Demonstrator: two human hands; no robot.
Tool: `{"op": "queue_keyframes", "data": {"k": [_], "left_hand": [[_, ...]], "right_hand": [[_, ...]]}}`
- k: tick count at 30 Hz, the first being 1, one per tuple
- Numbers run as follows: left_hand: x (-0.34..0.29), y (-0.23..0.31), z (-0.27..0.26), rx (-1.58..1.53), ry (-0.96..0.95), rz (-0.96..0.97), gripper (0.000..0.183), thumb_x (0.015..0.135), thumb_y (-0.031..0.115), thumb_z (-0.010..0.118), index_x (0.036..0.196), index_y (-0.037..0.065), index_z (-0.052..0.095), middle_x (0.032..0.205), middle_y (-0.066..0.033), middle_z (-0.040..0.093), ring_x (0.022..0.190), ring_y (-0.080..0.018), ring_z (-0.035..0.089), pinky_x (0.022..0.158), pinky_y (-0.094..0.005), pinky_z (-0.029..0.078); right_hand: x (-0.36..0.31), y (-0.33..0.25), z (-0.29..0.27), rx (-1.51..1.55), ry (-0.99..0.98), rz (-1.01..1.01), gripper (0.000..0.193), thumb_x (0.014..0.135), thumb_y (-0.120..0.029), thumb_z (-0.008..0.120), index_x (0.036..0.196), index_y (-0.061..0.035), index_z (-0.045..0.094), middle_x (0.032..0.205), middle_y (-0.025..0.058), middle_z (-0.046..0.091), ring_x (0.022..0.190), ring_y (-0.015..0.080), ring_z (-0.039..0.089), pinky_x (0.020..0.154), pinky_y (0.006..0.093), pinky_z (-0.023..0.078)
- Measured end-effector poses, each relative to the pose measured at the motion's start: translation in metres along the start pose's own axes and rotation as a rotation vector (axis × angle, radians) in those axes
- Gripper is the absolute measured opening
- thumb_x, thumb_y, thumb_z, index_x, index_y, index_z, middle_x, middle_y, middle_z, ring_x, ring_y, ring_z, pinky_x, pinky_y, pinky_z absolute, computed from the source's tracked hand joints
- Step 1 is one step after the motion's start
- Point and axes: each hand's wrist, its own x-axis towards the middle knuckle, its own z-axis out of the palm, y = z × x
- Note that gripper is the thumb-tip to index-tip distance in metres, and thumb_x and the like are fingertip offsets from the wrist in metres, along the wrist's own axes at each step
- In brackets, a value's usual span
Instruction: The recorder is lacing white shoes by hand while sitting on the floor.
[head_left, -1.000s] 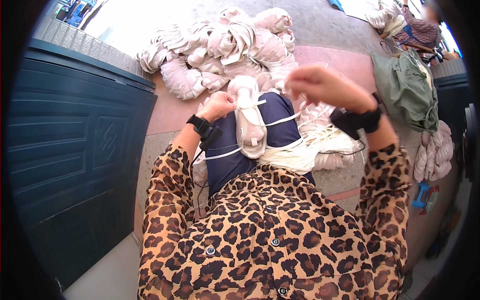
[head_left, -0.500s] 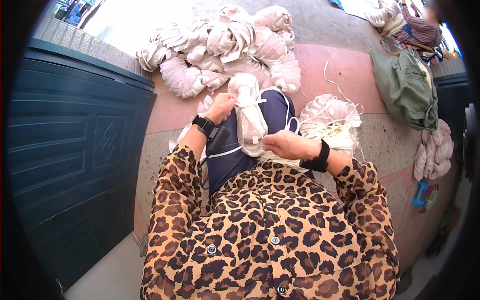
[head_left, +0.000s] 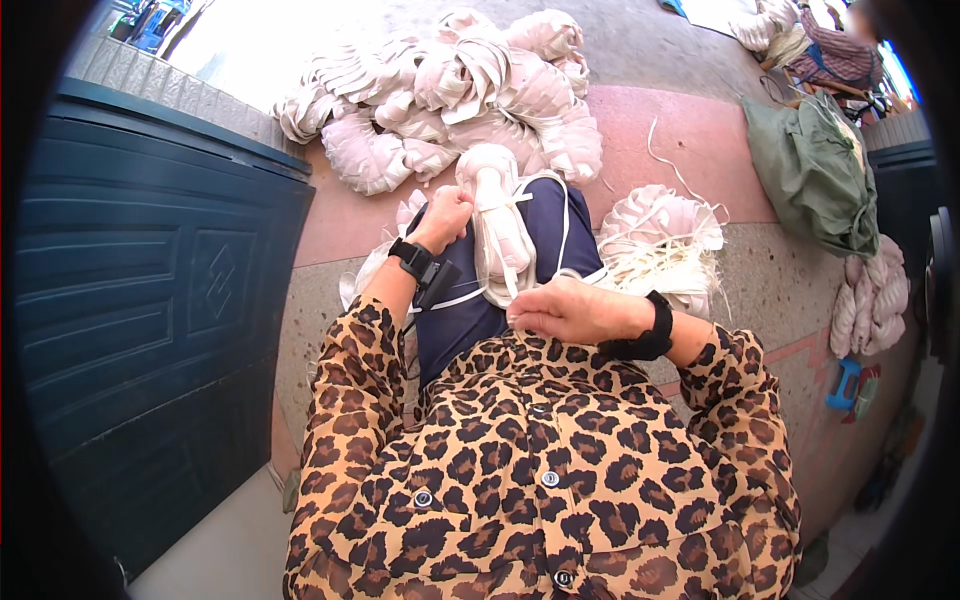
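Pale fibre bundle [head_left: 500, 235], soft and bound with string, lies on my dark-clothed lap; my left hand [head_left: 447, 215] grips its side, my right hand [head_left: 560, 310] pinches its lower end.

Bundle [head_left: 500, 235] in lap: pale fibrous strips, matt, tied with the same stuff. Pile [head_left: 450, 90] beyond: same dry material. Loose strands [head_left: 660, 265]: stringy, frayed. Blouse [head_left: 540, 480]: thin printed cloth, plastic buttons. Door [head_left: 150, 300]: painted metal, slight sheen. Floor [head_left: 760, 290]: speckled terrazzo, smooth. Sack [head_left: 815, 170]: green cloth, matt.
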Motion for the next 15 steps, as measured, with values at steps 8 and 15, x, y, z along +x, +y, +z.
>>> {"op": "queue_keyframes", "data": {"k": [8,15], "left_hand": [[0.001,-0.024,-0.002,-0.096,0.071,0.06,0.02,0.078,0.014,0.047,0.092,0.003,0.056,0.056,-0.004,0.052,0.04,-0.0096,0.046,0.034,-0.0237,0.033],[-0.019,-0.03,-0.003,-0.137,0.071,0.026,0.017,0.078,0.011,0.05,0.089,0.001,0.058,0.06,-0.0035,0.054,0.043,-0.0091,0.048,0.039,-0.0242,0.037]], "right_hand": [[0.027,-0.065,-0.066,-0.311,0.011,-0.121,0.016,0.086,-0.015,0.052,0.088,0.0001,0.057,0.069,0.0143,0.059,0.063,0.0283,0.06,0.061,0.0363,0.048],[0.044,-0.178,-0.152,-0.068,0.403,-0.44,0.019,0.088,-0.012,0.05,0.1,0.001,0.056,0.082,0.007,0.061,0.061,0.0122,0.057,0.06,0.027,0.048]]}}
